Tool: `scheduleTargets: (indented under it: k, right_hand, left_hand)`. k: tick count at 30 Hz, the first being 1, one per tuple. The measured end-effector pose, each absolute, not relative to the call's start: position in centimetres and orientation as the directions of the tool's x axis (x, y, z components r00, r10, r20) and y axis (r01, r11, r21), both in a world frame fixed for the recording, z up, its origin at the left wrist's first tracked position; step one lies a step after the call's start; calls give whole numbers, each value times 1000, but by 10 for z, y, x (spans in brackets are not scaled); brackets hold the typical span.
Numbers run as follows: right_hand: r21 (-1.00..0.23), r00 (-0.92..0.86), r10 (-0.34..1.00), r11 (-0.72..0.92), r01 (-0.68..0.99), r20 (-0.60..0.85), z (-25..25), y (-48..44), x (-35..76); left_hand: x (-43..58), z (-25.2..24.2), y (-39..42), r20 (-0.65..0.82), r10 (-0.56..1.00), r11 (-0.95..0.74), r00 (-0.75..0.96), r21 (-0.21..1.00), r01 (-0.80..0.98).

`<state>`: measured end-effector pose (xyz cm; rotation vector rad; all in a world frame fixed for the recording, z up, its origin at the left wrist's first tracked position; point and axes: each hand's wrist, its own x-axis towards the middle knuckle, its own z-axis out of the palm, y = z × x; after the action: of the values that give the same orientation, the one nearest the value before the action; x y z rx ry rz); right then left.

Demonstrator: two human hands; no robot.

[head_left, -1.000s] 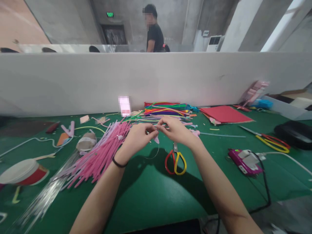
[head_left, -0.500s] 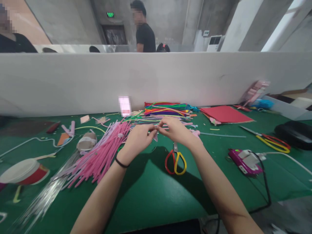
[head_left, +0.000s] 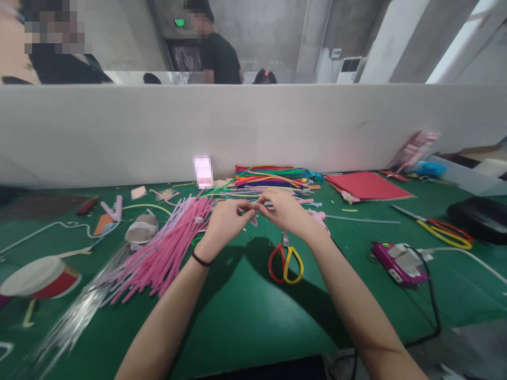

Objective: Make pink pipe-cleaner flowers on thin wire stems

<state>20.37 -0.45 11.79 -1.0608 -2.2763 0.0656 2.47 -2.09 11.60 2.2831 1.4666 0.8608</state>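
My left hand [head_left: 228, 220] and my right hand [head_left: 282, 212] meet fingertip to fingertip above the table, both pinched closed. A small pale pink piece [head_left: 254, 219] hangs from between their fingers; most of it is hidden, so its kind is unclear. Below my right hand lie scissors [head_left: 285, 264] with one red and one yellow handle loop, blades partly hidden by that hand. To the left of my left hand spreads a bundle of pink pipe cleaners [head_left: 176, 245]. More pipe cleaners in several colours [head_left: 273, 179] are stacked behind my hands.
On the green table [head_left: 241, 327], a roll of tape [head_left: 141, 229], a paper tub [head_left: 41, 277] and thin wires [head_left: 75, 322] lie left. Red sheets [head_left: 368, 186], larger scissors [head_left: 443, 232], a purple power strip [head_left: 400, 264] and a black case [head_left: 481, 219] lie right. A white partition [head_left: 253, 121] stands behind.
My hands stay almost in place, still pinching the small pink piece. Beyond the partition, one person has shifted left and another has come further into view at the left.
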Motion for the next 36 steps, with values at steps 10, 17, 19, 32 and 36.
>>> scheduleTargets:
  k: [10, 17, 19, 32, 36]
  right_hand:
    - [-411, -440, 729, 669, 619, 525, 120, -3, 207]
    - [-595, -379, 757, 653, 469, 532, 125, -15, 214]
    - [-685, -318, 826, 564, 461, 466, 121, -27, 225]
    - [-303, -172, 984, 154, 941, -35, 19, -97, 234]
    - [-647, -188, 979, 91, 757, -82, 17, -78, 239]
  left_hand:
    - [26, 117, -24, 378, 870, -485, 316, 546, 683]
    - [24, 119, -32, 361, 872, -489, 331, 665, 564]
    - [22, 119, -37, 335, 896, -440, 292, 762, 476]
    - [11, 97, -44, -81, 863, -116, 499, 929, 352]
    - [-3, 80, -37, -187, 840, -2, 509, 937, 348]
